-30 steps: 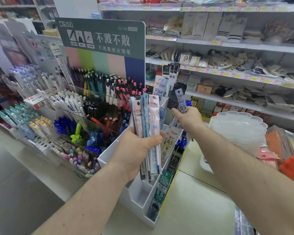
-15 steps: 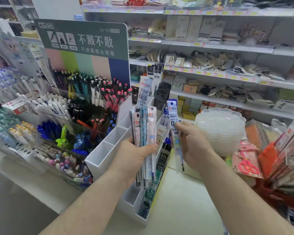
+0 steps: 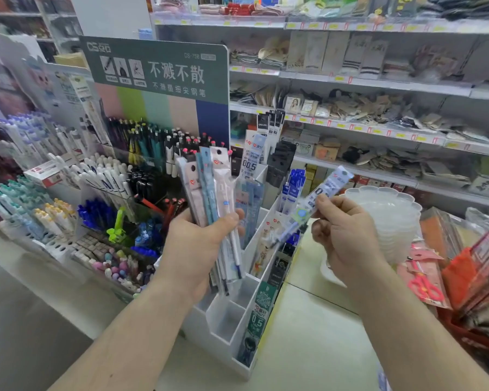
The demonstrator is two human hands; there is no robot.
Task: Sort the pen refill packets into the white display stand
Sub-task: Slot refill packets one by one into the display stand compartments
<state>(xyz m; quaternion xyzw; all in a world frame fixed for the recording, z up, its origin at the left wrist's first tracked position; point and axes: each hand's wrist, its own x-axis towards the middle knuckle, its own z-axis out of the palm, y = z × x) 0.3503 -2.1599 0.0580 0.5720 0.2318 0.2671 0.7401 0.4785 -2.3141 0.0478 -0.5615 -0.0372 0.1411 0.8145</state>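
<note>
Although several compartments of the white display stand (image 3: 223, 320) on the desk (image 3: 308, 348) are already seen to be filled with packets along its right-hand and far rows, the near-left pockets are still bare, so the sorting is judged to be partly done, with a good share left. A fanned bundle of refill packets (image 3: 209, 193) is gripped upright in the left hand (image 3: 198, 246), fingers and thumb curled round its lower half, directly above the middle of the stand. A single refill packet (image 3: 319, 198) is pinched near its lower end by the right hand (image 3: 347, 235), tilted up to the right and held just right of the stand's far compartments, not yet placed in any pocket.
</note>
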